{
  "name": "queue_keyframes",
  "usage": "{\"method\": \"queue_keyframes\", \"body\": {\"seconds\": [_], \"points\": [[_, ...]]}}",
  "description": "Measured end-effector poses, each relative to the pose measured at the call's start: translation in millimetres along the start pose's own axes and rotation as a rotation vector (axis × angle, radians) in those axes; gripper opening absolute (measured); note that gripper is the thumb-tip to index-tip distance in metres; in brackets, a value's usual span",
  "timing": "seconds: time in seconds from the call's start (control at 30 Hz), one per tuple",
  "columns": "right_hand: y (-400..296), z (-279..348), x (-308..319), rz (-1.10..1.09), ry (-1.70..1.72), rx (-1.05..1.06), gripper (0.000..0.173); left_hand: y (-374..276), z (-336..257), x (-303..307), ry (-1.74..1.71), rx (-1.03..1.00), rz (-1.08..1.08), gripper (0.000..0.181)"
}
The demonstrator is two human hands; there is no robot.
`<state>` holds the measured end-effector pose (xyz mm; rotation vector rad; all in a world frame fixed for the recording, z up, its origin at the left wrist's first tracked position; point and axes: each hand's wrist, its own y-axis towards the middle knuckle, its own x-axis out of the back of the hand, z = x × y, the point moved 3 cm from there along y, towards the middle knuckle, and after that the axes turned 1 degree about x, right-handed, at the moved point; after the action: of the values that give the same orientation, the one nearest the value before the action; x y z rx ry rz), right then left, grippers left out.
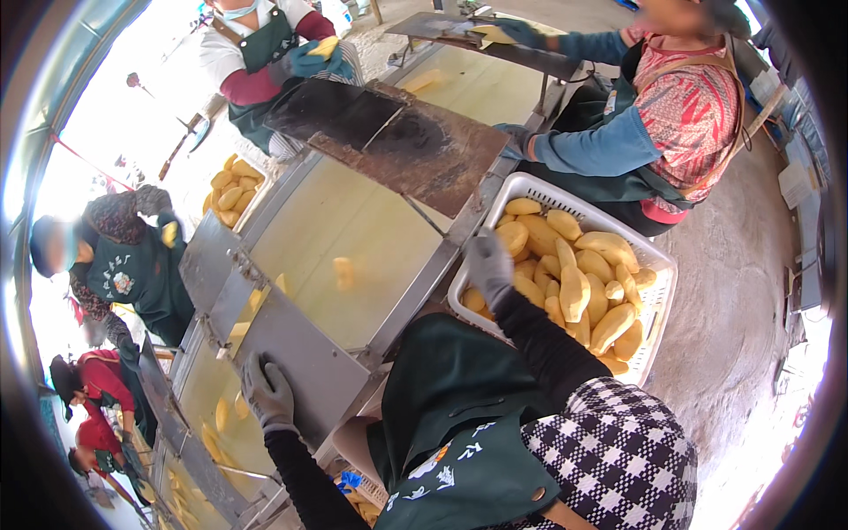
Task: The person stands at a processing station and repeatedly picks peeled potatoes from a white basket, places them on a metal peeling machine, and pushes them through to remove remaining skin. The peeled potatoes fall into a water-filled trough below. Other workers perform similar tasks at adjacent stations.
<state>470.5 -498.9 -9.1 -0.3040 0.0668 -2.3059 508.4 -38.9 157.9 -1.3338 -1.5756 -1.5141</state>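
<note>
My left hand (268, 392), in a grey glove, rests on the near edge of a sloping metal board (308, 371) and holds nothing that I can see. Yellow strips (240, 330) show at a slot across that board. To the right, my right hand (489, 265), also gloved and slightly blurred, is at the left side of a white plastic crate (656, 344). Peeled yellow tubers (575, 291), apparently sweet potatoes, fill the crate. This hand's fingertips are not clear, and whether they grip anything cannot be made out.
A metal-rimmed trough (397, 331) of cloudy liquid lies ahead, a yellow piece (344, 273) in it. Beyond stands a rusty metal plate (424, 146). Co-workers sit at right (689, 119), opposite (265, 46) and along the left (132, 271). Another tuber-filled crate (255, 199) stands across the trough.
</note>
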Motion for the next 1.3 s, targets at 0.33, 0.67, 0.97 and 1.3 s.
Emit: {"method": "queue_keyframes", "body": {"seconds": [0.33,0.67,0.97,1.3], "points": [[73,-75,61,-0.072,0.310,-0.681,0.064,5,-8,1,0.032,-0.023,0.040,0.037],[-32,13,42,0.623,1.355,-0.388,0.065,-4,-6,5,-0.041,0.067,0.019,0.034],[-159,185,-142,1.434,1.054,-0.539,0.044,5,-156,49,-0.586,0.105,-0.240,0.062],[-97,199,-288,0.662,0.242,0.750,0.037,63,-25,15,-0.144,0.176,-0.211,0.056]]}}
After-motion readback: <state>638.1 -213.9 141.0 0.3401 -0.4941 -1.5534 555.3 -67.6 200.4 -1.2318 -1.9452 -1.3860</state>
